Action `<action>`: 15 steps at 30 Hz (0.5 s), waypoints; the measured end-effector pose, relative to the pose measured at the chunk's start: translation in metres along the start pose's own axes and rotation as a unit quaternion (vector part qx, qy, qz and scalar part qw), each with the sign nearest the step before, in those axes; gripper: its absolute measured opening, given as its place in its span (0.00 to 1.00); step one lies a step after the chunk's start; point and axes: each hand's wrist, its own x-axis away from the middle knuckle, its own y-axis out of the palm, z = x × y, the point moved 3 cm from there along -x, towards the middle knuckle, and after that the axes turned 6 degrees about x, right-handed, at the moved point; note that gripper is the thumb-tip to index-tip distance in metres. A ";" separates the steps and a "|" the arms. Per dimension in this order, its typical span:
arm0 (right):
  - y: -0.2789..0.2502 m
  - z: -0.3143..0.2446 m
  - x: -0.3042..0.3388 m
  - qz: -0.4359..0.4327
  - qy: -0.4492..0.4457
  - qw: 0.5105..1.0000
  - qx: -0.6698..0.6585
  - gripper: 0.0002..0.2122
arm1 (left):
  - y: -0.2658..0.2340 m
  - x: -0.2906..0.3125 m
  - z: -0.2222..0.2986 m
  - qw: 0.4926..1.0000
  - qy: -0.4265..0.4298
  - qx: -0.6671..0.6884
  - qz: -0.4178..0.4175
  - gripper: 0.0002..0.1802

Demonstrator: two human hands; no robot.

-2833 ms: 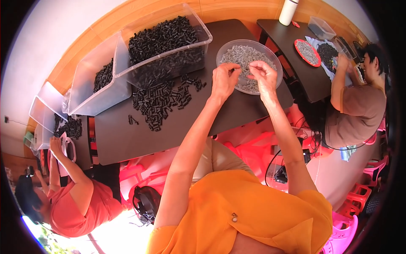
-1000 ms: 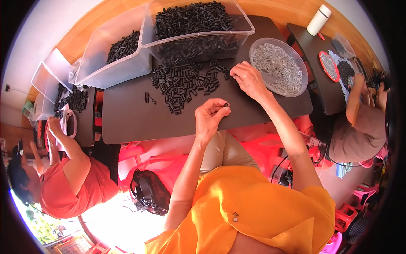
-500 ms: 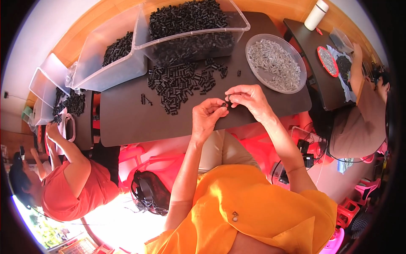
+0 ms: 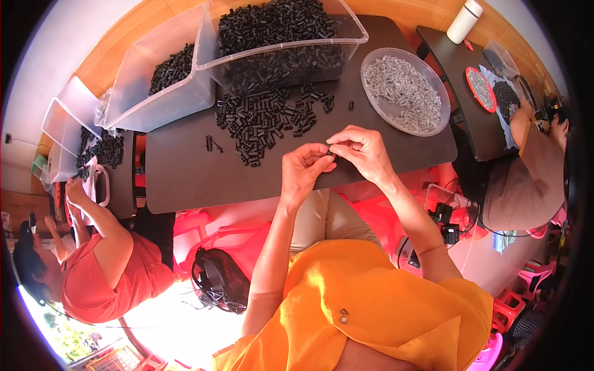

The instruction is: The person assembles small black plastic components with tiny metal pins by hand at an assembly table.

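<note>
Above the near edge of the dark table (image 4: 192, 176), my two hands meet fingertip to fingertip. My left hand (image 4: 303, 173) pinches a small black plastic part (image 4: 330, 152) between thumb and fingers. Against its upper end press the thumb and forefinger of my right hand (image 4: 362, 154), closed on a tiny dark piece mostly hidden by the fingertips. Beyond my left hand spreads a loose pile of short black tubular parts (image 4: 257, 123). To the far right of my right hand is a round clear tray (image 4: 413, 130) of small transparent pieces.
Two clear plastic bins (image 4: 154, 111) of black parts stand along the table's far side. A co-worker in red (image 4: 117, 272) sits at left, another in brown (image 4: 520, 185) at a right-hand table with a white flask (image 4: 464, 21). A black bag (image 4: 216, 278) lies on a red chair.
My right hand has moved slightly left and down, bringing its tiny dark piece against the black part in my left hand. The co-worker's arm at right has lowered toward that table.
</note>
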 end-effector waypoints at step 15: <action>0.005 -0.010 0.002 0.012 -0.035 0.998 0.057 0.04 | 0.000 0.000 0.003 1.000 -0.015 -0.012 -0.009 0.07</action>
